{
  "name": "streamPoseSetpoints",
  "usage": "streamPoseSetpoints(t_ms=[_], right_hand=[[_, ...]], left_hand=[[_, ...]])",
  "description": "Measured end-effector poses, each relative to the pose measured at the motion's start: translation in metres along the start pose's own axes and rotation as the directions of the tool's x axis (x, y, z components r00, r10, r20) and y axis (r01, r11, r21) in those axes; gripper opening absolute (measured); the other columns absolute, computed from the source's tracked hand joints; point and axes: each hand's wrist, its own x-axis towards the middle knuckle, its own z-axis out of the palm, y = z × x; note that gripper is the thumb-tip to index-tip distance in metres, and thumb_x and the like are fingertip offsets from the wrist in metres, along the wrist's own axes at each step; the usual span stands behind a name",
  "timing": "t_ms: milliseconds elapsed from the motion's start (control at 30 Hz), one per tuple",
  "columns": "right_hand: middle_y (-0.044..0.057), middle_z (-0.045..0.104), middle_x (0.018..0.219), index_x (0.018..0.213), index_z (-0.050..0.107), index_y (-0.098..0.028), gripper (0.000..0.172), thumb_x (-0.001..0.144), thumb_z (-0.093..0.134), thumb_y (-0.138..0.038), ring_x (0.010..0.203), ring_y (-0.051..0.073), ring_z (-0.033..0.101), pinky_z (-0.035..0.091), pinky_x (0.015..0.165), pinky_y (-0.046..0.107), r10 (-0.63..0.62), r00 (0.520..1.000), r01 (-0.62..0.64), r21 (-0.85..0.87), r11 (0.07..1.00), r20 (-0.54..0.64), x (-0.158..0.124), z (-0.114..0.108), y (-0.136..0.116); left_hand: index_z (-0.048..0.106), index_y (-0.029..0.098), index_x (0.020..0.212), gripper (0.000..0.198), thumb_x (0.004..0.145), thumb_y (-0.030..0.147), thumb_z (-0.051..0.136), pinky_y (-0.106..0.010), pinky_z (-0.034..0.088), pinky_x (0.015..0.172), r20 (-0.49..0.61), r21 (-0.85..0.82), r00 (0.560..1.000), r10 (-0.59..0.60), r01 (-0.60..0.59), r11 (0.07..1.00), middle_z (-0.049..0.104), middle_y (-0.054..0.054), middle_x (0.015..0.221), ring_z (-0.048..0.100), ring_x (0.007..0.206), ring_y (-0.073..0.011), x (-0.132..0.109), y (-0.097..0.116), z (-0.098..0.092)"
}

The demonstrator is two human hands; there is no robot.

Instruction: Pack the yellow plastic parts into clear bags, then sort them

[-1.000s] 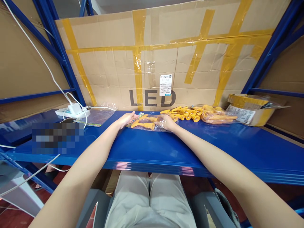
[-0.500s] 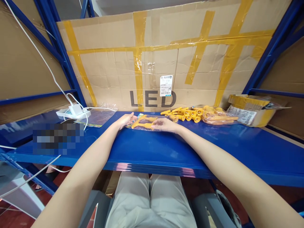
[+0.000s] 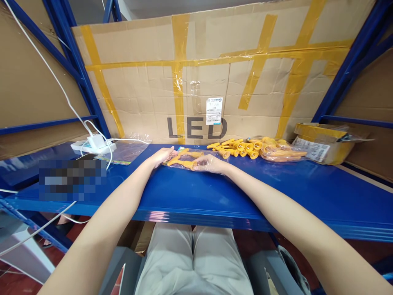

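A clear plastic bag (image 3: 196, 157) with orange plastic handle-like parts (image 3: 183, 158) inside lies on the blue shelf (image 3: 196, 192) in front of me. My left hand (image 3: 162, 156) holds the bag's left end, fingers curled on its edge. My right hand (image 3: 211, 163) is over the bag's right half, fingers bent and pinching the film. A loose pile of the same orange parts (image 3: 242, 147) lies just right of the bag.
More bagged orange parts (image 3: 284, 150) and an open cardboard box (image 3: 322, 141) lie at the right. A stack of clear bags (image 3: 127, 149), a white power strip with charger (image 3: 93, 143) and cables lie at the left. Taped cardboard marked LED (image 3: 196, 82) backs the shelf.
My right hand has slid leftward along the bag, from its right end to over its middle. The left hand has stayed at the left end.
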Motion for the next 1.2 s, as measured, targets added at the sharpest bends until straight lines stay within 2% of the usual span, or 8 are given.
streamPoseSetpoints(t_ms=[167, 333, 433, 600, 867, 1033, 1133, 1200], right_hand=[[0.005, 0.072, 0.097, 0.099, 0.076, -0.016, 0.043, 0.073, 0.070, -0.049, 0.088, 0.020, 0.063, 0.047, 0.082, 0.030, -0.019, 1.000, 0.019, -0.013, 1.000, 0.023, 0.002, -0.001, 0.005], [0.009, 0.072, 0.104, 0.102, 0.076, -0.017, 0.042, 0.076, 0.068, -0.049, 0.096, 0.024, 0.064, 0.047, 0.089, 0.034, -0.033, 0.999, 0.034, -0.068, 0.997, 0.010, 0.007, -0.002, 0.012], [0.009, 0.072, 0.107, 0.101, 0.076, -0.017, 0.043, 0.078, 0.066, -0.052, 0.099, 0.026, 0.064, 0.047, 0.090, 0.035, -0.065, 0.998, 0.066, -0.065, 0.996, 0.021, 0.008, -0.002, 0.016], [0.008, 0.073, 0.105, 0.097, 0.076, -0.015, 0.048, 0.077, 0.063, -0.057, 0.100, 0.027, 0.064, 0.047, 0.091, 0.035, -0.110, 0.993, 0.113, -0.058, 0.992, 0.045, 0.010, -0.002, 0.019], [0.007, 0.073, 0.095, 0.095, 0.075, -0.014, 0.032, 0.074, 0.071, -0.038, 0.086, 0.021, 0.065, 0.050, 0.084, 0.032, 0.072, 0.992, -0.078, -0.046, 0.996, -0.107, 0.008, -0.008, 0.009], [0.007, 0.071, 0.084, 0.095, 0.072, -0.012, 0.024, 0.082, 0.054, -0.021, 0.071, 0.015, 0.062, 0.052, 0.073, 0.029, 0.172, 0.911, -0.185, 0.000, 0.983, -0.374, 0.004, -0.028, 0.003], [0.010, 0.070, 0.096, 0.099, 0.070, -0.012, 0.028, 0.082, 0.047, -0.016, 0.087, 0.019, 0.063, 0.050, 0.083, 0.032, 0.072, 0.779, -0.261, -0.217, 0.941, -0.623, -0.001, -0.046, 0.010], [0.015, 0.065, 0.110, 0.106, 0.068, -0.011, 0.033, 0.081, 0.045, -0.012, 0.103, 0.024, 0.060, 0.046, 0.093, 0.034, -0.009, 0.725, -0.368, -0.398, 0.840, -0.689, -0.005, -0.056, 0.018]], left_hand=[[0.074, 0.015, 0.093, 0.042, 0.087, 0.051, 0.053, -0.028, 0.048, 0.091, -0.002, 0.076, 1.000, 0.027, -0.026, 0.997, 0.070, -0.010, 0.116, 0.063, 0.112, -0.0221, 0.002, -0.002, 0.000], [0.075, 0.017, 0.092, 0.047, 0.071, 0.058, 0.067, -0.032, 0.047, 0.093, -0.020, 0.165, 0.978, 0.208, -0.202, 0.965, 0.073, -0.007, 0.108, 0.062, 0.108, -0.0261, 0.002, -0.006, 0.001], [0.075, 0.018, 0.096, 0.054, 0.065, 0.063, 0.069, -0.033, 0.046, 0.096, 0.057, 0.114, 0.954, 0.295, -0.299, 0.947, 0.072, -0.007, 0.112, 0.062, 0.110, -0.0265, -0.002, -0.002, 0.004], [0.077, 0.018, 0.093, 0.061, 0.060, 0.069, 0.069, -0.036, 0.047, 0.094, 0.198, 0.099, 0.930, 0.309, -0.332, 0.938, 0.074, -0.007, 0.105, 0.064, 0.105, -0.0280, -0.006, 0.003, 0.009], [0.077, 0.017, 0.083, 0.044, 0.070, 0.057, 0.065, -0.031, 0.049, 0.084, 0.137, 0.326, 0.950, 0.280, -0.310, 0.893, 0.076, -0.004, 0.090, 0.067, 0.091, -0.0251, -0.001, 0.001, 0.002], [0.076, 0.016, 0.076, 0.029, 0.080, 0.036, 0.055, -0.029, 0.049, 0.075, -0.051, 0.620, 0.971, 0.233, -0.152, 0.770, 0.075, -0.006, 0.082, 0.068, 0.084, -0.0254, -0.003, 0.004, -0.014], [0.075, 0.017, 0.075, 0.026, 0.081, 0.025, 0.051, -0.033, 0.048, 0.084, -0.225, 0.766, 0.943, 0.245, 0.015, 0.642, 0.075, -0.011, 0.086, 0.068, 0.091, -0.0288, -0.005, 0.005, -0.021], [0.075, 0.017, 0.079, 0.026, 0.081, 0.023, 0.050, -0.038, 0.046, 0.093, -0.290, 0.818, 0.915, 0.279, 0.086, 0.569, 0.075, -0.013, 0.091, 0.067, 0.099, -0.0308, -0.004, 0.004, -0.023]])
